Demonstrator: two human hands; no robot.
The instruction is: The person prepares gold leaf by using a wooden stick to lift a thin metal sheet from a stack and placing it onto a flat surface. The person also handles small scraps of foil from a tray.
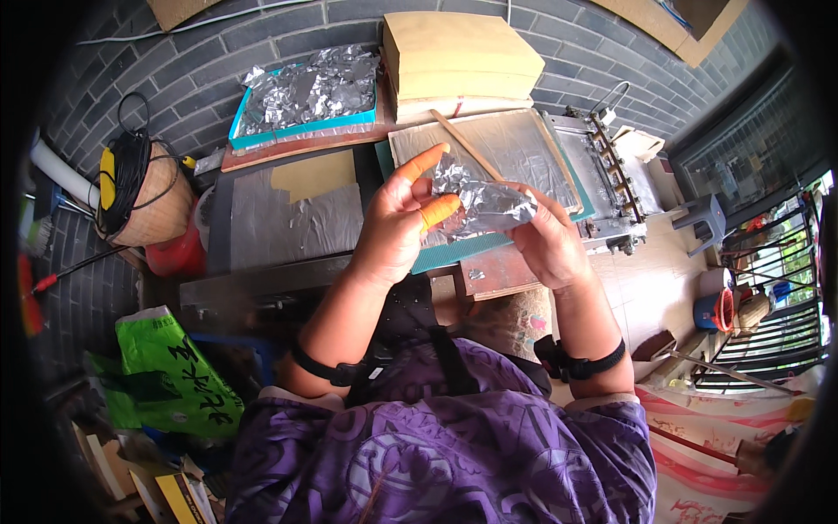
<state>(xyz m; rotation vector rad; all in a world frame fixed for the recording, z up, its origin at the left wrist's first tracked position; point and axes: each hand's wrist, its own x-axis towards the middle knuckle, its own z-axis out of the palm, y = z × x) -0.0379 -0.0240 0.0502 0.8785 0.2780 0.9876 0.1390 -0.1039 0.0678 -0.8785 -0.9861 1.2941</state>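
Observation:
My left hand, with orange finger cots on the thumb and one finger, grips the left part of a crumpled silver foil sheet. The foil's right end is pinched between thumb and fingers of my right hand. Both hands hold it above the workbench. Beneath and behind it, a wooden stick lies across a flat stack of grey sheets. At the back left, a turquoise tray is heaped with crumpled foil pieces. Left of my left hand, a tan paper piece lies on a grey sheet.
A tall stack of tan paper stands against the brick wall. A metal frame with a knobbed bar is at the bench's right. A black cable coil hangs on a basket at left. A green bag lies lower left; a grey stool stands right.

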